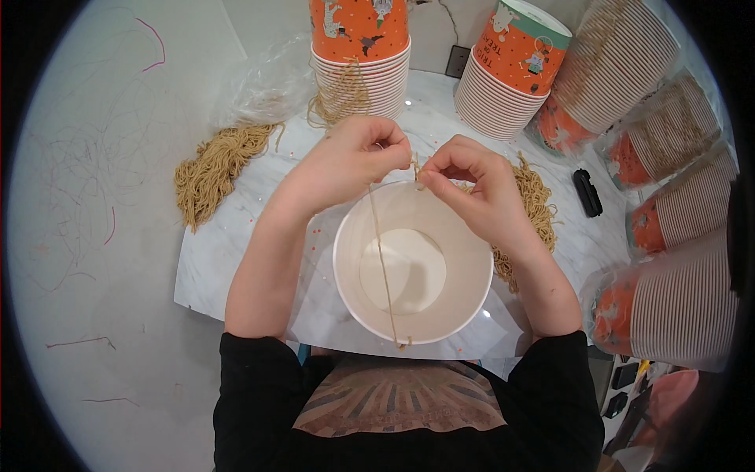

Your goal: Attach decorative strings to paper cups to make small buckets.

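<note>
A white paper bucket (469,263) stands in front of me with its mouth upward, and its inside wall and round bottom show. A tan cord (381,250) runs across its mouth from the near rim, where a knot shows, up to the far rim. At the far rim my left hand (350,161) is closed, thumb and fingers pinching the cord. Close beside it, my right hand (476,189) pinches the cord's other part at the rim with thumb and forefinger. The small knot or loop between the fingertips is partly hidden.
Tan cord bundles lie at the left (219,169) and behind my right forearm (536,200). Stacked orange buckets (360,31) stand at the back, with another stack (515,59) beside them. Plastic-wrapped bucket stacks (684,295) line the right. A black object (587,193) lies near them.
</note>
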Available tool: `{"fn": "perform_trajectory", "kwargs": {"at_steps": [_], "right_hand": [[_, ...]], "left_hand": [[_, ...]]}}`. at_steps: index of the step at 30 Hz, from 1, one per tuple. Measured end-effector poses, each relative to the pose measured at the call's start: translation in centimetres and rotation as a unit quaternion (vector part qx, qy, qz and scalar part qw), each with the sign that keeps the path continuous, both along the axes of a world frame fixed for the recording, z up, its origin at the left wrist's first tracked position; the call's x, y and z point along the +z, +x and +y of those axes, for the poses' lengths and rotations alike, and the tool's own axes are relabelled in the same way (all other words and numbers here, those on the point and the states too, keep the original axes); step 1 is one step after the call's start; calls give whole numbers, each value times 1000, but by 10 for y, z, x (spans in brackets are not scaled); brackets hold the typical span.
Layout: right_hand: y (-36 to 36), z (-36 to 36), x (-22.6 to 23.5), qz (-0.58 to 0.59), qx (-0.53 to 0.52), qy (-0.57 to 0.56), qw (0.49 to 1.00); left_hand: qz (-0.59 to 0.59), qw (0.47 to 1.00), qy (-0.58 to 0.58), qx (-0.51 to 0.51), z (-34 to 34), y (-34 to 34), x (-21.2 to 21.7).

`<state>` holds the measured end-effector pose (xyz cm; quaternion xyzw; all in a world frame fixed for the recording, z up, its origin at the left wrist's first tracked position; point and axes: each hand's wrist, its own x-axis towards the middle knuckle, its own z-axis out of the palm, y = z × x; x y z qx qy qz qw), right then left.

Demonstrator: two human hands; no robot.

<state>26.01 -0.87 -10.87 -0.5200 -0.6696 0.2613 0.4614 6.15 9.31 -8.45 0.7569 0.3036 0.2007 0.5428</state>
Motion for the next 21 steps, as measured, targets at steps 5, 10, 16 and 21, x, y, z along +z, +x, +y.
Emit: {"fn": "perform_trajectory", "kwargs": {"at_steps": [5, 10, 16, 21], "right_hand": [[0, 0, -3, 27, 1, -2, 1000], [-5, 0, 0, 48, 10, -7, 999], [-5, -1, 0, 56, 11, -33, 998], [-5, -1, 0, 1, 21, 16, 1000]], "left_hand": [[8, 999, -38, 3, 0, 0, 5], [-58, 997, -14, -54, 1, 1, -3], [-50, 998, 2, -24, 0, 5, -5], [-20, 994, 105, 24, -6, 11, -7]]}}
